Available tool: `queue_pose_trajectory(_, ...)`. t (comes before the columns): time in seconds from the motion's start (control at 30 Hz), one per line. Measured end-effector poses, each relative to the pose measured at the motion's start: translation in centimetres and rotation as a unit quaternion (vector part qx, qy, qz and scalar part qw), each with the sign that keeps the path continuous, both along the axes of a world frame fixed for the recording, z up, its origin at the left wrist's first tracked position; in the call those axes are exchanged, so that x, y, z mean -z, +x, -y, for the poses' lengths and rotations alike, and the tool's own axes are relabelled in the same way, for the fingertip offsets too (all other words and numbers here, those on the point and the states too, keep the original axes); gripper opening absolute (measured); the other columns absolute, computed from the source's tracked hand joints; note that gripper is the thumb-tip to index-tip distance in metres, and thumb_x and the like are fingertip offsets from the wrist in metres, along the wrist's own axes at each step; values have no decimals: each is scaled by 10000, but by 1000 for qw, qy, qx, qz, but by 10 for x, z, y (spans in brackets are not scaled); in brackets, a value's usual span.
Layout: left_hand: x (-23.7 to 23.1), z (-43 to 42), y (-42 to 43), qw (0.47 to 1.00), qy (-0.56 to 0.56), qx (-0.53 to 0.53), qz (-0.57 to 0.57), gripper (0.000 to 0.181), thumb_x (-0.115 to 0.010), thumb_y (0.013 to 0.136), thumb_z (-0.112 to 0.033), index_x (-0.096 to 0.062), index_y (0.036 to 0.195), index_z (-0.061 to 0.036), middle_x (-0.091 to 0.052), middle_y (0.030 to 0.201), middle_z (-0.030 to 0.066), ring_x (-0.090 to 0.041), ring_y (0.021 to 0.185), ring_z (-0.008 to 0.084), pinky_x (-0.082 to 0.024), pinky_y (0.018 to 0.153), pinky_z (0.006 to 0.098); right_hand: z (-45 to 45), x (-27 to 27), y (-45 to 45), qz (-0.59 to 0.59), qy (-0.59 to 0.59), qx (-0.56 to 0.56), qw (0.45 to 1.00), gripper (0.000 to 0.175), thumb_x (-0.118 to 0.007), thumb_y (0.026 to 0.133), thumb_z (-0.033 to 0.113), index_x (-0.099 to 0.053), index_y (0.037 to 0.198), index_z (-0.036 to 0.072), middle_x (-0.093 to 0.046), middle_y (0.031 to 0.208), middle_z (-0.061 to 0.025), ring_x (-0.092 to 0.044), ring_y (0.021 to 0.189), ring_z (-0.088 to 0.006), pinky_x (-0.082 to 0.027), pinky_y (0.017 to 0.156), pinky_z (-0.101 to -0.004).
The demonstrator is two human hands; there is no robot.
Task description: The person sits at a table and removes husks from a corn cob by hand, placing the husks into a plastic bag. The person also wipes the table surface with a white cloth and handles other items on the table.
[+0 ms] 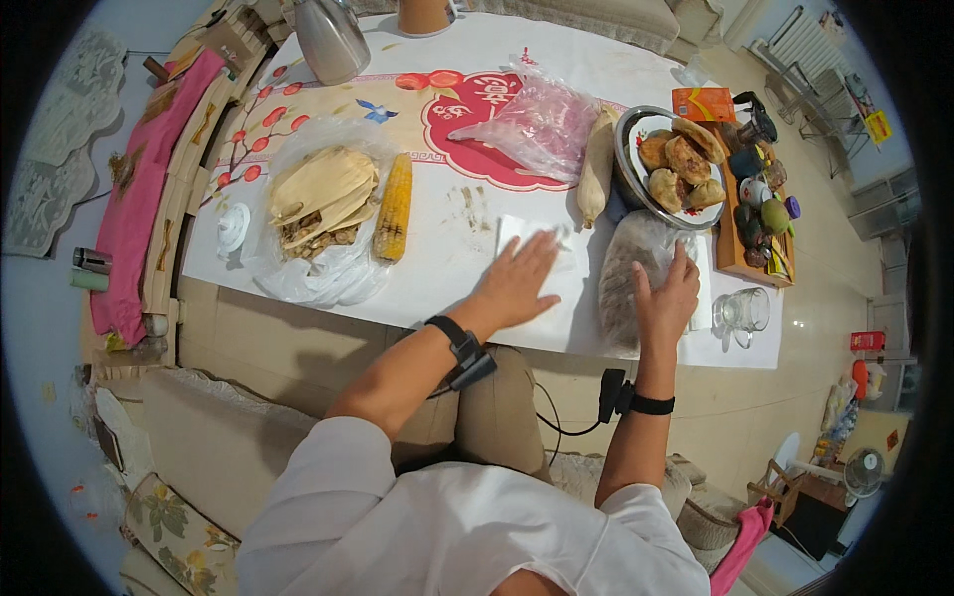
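Note:
My left hand (522, 281) lies flat with spread fingers over a white paper tissue (514, 229) on the table. My right hand (668, 294) rests at a clear plastic bag with brownish contents (624, 287), thumb and forefinger apart. Left of my hands stand out brown smears (469, 205) on the tablecloth. A yellow corn cob (395, 205) lies beside a white plastic bag (328, 287), which holds dry corn husks (328, 182) and what look like peanut shells (320, 244). An unpeeled ear of corn (596, 175) lies beyond the brownish bag.
A metal bowl (624, 127) bears a plate of browned buns (687, 160). Right of it are a wooden tray (734, 249) of fruit and small items and a glass mug (744, 309) on its side. A pinkish plastic bag (540, 130), steel jug (332, 41) and white lid (233, 226) are also there.

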State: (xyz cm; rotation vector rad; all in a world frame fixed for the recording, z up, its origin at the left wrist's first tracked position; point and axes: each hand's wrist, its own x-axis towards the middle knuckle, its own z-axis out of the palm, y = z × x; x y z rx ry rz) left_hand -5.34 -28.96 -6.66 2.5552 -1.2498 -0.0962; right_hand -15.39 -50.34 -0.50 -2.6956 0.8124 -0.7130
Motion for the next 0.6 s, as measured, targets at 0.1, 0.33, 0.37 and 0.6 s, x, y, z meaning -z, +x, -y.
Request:
queue_pose_trajectory(0.1,-3,-23,10,996,-24,-80,38,759,-516,926,-467,-327,1445,53,-254,1553,203,-189,1465,299,-174,1178,465,-20,-17,-9,3,-99,-7,995,594,-729,821,314,-522,1322,72,-451,1381,-195,-415,1279,-384,-356,1015,-502)
queue_pose_trajectory(0.33,-7,-95,-8,982,10,189,-18,793,-562,906,-466,-282,1467,20,-210,1573,185,-191,1467,298,-168,1183,464,-49,-29,3,102,-33,-129,986,448,-756,773,191,-616,1180,65,-455,1381,-227,-430,1268,-415,-339,1041,-492)
queue_pose_trajectory(0.37,-8,-97,0,983,47,173,-28,795,-566,904,-463,-282,1468,18,-213,1573,182,-191,1467,297,-168,1182,465,-56,-27,7,105,-30,-154,982,414,-753,770,173,-627,1149,64,-472,1361,-229,-446,1252,-412,-350,1033,-484)
queue_pose_trajectory(0.6,-8,-103,3,983,-25,178,-42,742,-576,911,-391,-292,1463,16,-253,1554,189,-213,1458,294,-189,1177,457,-118,0,28,73,82,-290,951,253,-725,768,99,-667,1011,56,-570,1235,-196,-559,1097,-374,-455,906,-441)
